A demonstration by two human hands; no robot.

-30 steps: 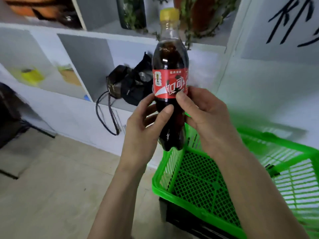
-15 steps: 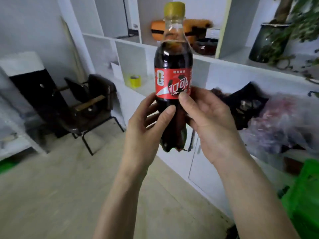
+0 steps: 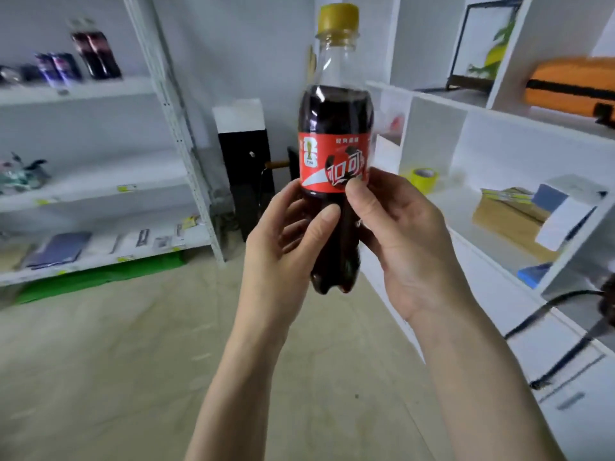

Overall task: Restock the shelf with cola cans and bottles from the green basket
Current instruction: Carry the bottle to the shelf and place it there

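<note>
1. Between two sets of shelving, a person's left hand and right hand carry a cola bottle upright at chest height; the fingers of both hands curl round its lower half, thumbs on the front at the red label's lower edge, palms on either side.
2. Gripping low and with both hands leaves the yellow cap and neck free and the label facing out, probably so the bottle can be stood base-first with its front showing.
3. Clear air surrounds the bottle; nothing touches it but the hands.
4. Left and farther off stands a metal shelf rack; its top level already carries dark bottles and cans, which makes it the likely destination. Bare room shows on that level beside them.
5. Close on the right, a white cabinet juts its edges toward the right forearm; it holds a yellow tape roll, a cardboard box and an orange bag.
6. Open floor lies ahead toward the rack. A black stand with a white top sits at the back wall, well apart from the bottle.
7. No green basket is in view.
</note>
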